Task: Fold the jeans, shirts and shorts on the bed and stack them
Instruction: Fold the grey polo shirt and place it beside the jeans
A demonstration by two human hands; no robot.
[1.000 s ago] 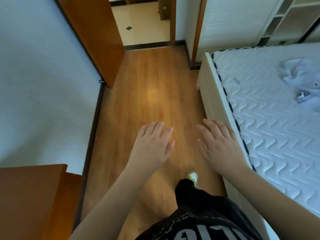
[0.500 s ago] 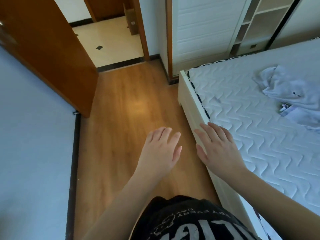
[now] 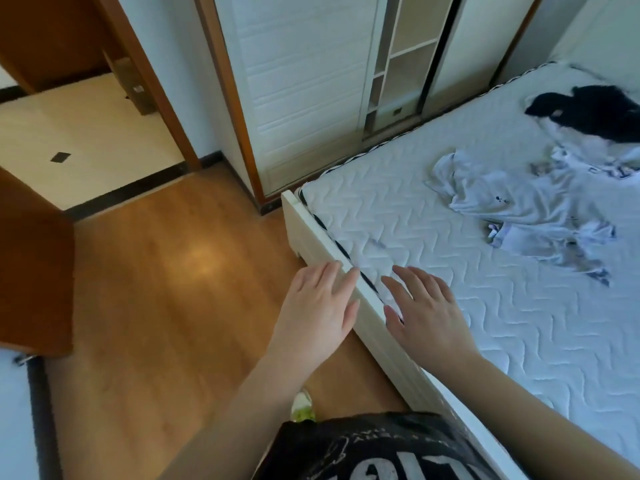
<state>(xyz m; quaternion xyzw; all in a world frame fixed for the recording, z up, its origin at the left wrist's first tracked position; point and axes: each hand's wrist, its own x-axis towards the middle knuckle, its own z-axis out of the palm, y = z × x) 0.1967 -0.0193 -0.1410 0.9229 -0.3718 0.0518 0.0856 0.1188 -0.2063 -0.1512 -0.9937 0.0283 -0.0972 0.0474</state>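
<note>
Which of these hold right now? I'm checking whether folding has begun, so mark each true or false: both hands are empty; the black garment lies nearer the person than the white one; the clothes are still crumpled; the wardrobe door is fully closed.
1. Both hands are empty. True: the left hand and right hand have straight fingers and hold nothing.
2. The black garment lies nearer the person than the white one. False: the black garment lies beyond the white shirt.
3. The clothes are still crumpled. True.
4. The wardrobe door is fully closed. False: the wardrobe stands partly open, showing shelves.
</note>
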